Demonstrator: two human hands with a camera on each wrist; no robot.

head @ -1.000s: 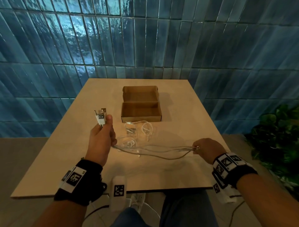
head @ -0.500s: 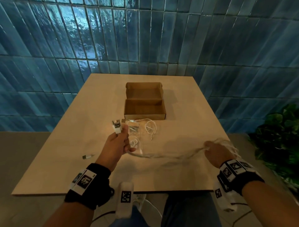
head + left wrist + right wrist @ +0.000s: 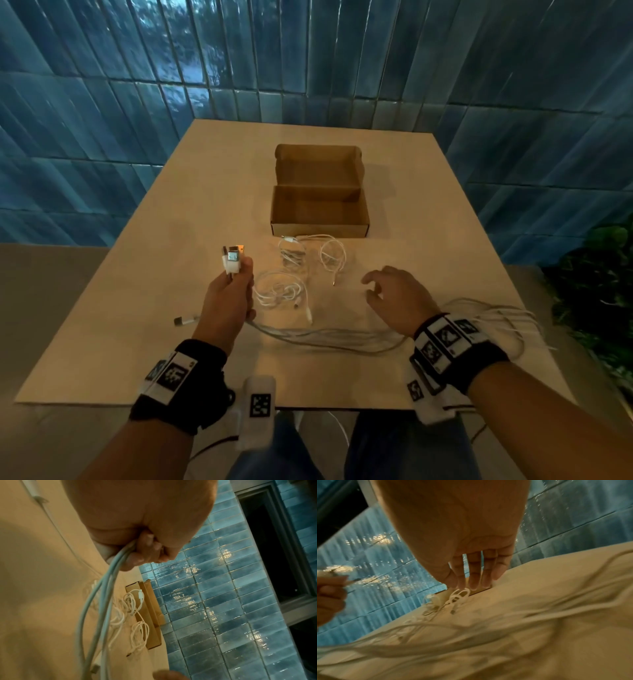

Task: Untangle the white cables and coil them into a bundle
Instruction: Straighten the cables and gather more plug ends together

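My left hand (image 3: 228, 294) grips a bunch of white cables (image 3: 329, 337) near their plug ends, and the USB plugs (image 3: 233, 261) stick up above my fist. In the left wrist view my fingers (image 3: 147, 547) curl round the strands (image 3: 96, 601). The strands sag across the table (image 3: 102, 342) to the right and pass under my right wrist, fanning out past the table's right edge. My right hand (image 3: 387, 291) hovers over the table with fingers (image 3: 474, 573) spread and holds nothing. More white cables lie loose: one tangle (image 3: 279, 289) by my left hand, others (image 3: 313, 253) before the box.
An open cardboard box (image 3: 320, 212) with its lid up stands mid-table behind the loose cables. A single cable plug (image 3: 185, 320) lies left of my left hand. A green plant (image 3: 596, 291) stands beyond the table's right edge. Blue tiles cover the wall.
My right hand has let go of the strands it was pulling rightward and has moved left over the table, fingers spread. The left hand keeps its grip; the strands now lie slack.
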